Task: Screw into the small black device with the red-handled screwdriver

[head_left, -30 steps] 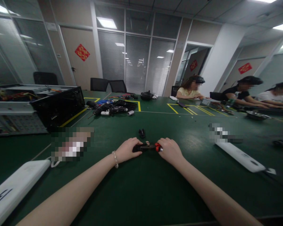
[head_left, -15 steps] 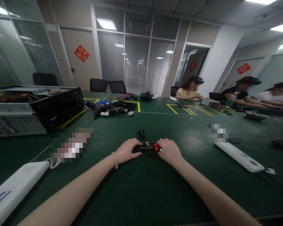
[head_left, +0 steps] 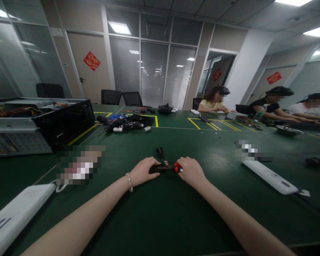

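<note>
My left hand [head_left: 144, 172], with a beaded bracelet at the wrist, is closed on the left end of a dark object in front of me. From there a dark metal part runs right to the red handles of what looks like pliers [head_left: 168, 168]. My right hand [head_left: 190, 171] is closed around those handles, and a shiny silver bit shows by its fingers. Whether the left hand grips the same tool or a separate black piece, I cannot tell. A small pale piece [head_left: 165, 163] shows just above the tool. Beyond it lies a small coiled black cable [head_left: 159, 152].
An open computer case [head_left: 64, 124] stands at the left on the green table [head_left: 160, 220]. White power strips [head_left: 18, 213] lie left and right [head_left: 269, 177]. Tools and cables [head_left: 128, 122] are heaped farther back. A metal bowl [head_left: 289, 130] and several seated people are at the right.
Both hands keep their hold and place. The whole view has shifted very slightly; nothing else has visibly moved.
</note>
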Demonstrator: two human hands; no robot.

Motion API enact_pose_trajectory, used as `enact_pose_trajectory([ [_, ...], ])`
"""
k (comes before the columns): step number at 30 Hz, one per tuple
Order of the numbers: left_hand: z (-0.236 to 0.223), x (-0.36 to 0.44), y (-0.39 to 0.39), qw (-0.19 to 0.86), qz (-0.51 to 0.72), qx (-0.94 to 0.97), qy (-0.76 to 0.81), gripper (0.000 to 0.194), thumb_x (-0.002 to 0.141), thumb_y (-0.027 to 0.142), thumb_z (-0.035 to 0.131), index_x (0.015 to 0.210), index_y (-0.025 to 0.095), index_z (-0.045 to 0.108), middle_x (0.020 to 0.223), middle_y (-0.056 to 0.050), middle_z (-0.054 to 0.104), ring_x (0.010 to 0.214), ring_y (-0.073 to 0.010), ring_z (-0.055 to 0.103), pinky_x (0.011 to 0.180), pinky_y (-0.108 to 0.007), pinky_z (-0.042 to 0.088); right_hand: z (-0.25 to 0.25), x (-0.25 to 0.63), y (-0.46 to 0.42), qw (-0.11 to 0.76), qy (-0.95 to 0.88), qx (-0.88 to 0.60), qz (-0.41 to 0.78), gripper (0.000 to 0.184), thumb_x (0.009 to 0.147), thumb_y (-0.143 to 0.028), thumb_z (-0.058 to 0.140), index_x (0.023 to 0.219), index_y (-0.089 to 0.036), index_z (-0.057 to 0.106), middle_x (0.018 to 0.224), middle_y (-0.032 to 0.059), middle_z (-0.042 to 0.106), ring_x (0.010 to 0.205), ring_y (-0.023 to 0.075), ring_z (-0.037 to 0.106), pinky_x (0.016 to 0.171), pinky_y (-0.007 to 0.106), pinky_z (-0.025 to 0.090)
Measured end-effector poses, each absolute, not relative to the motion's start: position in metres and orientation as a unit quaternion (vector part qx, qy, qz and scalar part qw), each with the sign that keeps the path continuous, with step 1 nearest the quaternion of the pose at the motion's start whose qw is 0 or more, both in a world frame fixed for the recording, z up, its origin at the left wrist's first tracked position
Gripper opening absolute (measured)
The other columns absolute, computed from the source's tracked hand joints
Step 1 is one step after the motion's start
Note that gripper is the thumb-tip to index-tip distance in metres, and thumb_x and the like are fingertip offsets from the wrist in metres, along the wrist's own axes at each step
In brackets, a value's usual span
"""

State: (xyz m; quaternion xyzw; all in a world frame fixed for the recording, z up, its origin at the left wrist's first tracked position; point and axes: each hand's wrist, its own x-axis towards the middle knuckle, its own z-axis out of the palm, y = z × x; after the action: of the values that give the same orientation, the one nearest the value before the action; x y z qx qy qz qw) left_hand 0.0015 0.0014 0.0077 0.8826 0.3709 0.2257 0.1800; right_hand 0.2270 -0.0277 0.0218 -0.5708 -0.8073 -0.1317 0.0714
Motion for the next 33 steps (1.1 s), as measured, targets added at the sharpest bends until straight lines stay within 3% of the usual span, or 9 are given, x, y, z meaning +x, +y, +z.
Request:
enact_pose_trajectory([
  [33, 0.0100, 0.0019, 0.0005, 0.175, 0.215, 0.882, 0.380, 0.029, 0.073, 0.029, 0.062, 0.100, 0.021, 0.055, 0.097, -0.003, 0.055, 0.089, -0.0207, 0.052, 0.076, -0.033, 0.042, 0.0232, 0.2281, -0.0284, 0.067, -0.809, -0.568, -0.138, 0.017, 0.071, -0.019, 0.050, 0.085, -0.017, 0.059, 0.087, 0.0053, 0.061, 0.078, 0.0175, 0.052, 0.066, 0.027, 0.037],
])
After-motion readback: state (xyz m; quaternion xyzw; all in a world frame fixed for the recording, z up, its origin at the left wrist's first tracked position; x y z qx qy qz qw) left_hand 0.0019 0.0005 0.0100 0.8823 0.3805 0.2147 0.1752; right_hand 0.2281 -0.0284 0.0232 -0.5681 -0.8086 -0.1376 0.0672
